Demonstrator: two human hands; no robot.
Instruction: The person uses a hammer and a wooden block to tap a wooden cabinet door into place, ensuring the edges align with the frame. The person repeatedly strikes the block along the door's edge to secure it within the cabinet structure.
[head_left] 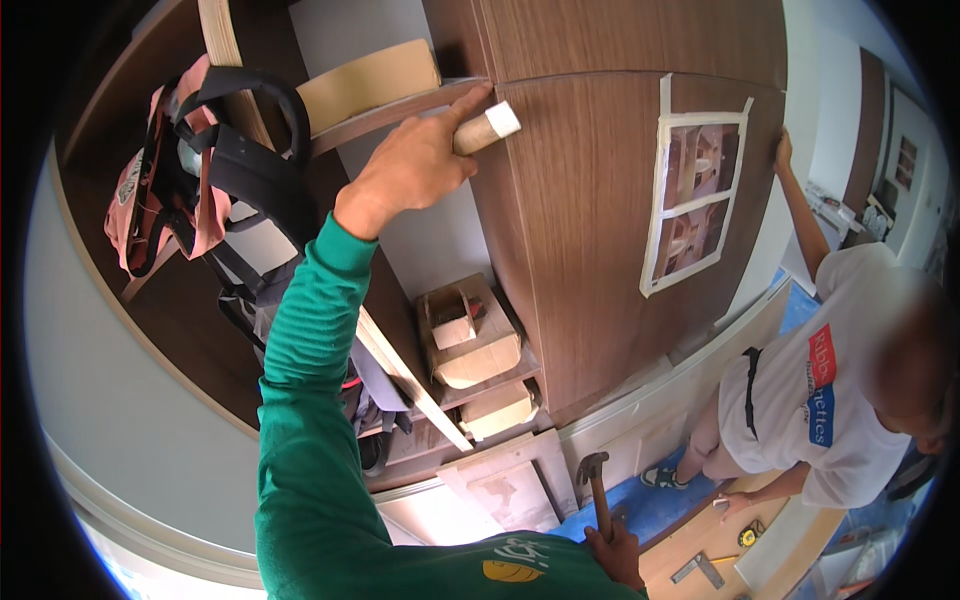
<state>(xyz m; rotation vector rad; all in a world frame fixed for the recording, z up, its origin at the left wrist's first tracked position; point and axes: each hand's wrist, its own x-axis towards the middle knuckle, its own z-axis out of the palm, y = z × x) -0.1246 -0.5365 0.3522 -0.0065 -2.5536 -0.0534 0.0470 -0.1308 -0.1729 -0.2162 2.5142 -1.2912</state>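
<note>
My left hand point(412, 165), at the end of a green sleeve, reaches up to the cabinet. Its index finger touches the front corner where a shelf meets the brown wood-grain cabinet door point(590, 220). The other fingers curl around a short, tan, round stick point(478, 132) with a white end. Low in the view, my right hand point(617, 553) is closed around the wooden handle of a claw hammer point(597, 488), its head upward. Taped to the door is a sheet with two pictures point(692, 195).
Open shelves hold a pink and black backpack point(200, 170) and cardboard boxes point(468, 345). At right, a co-worker in a white shirt point(800, 380) touches the cabinet's side. A square point(700, 570) and tape measure point(748, 535) lie on a wooden board. Panels point(515, 490) lean below.
</note>
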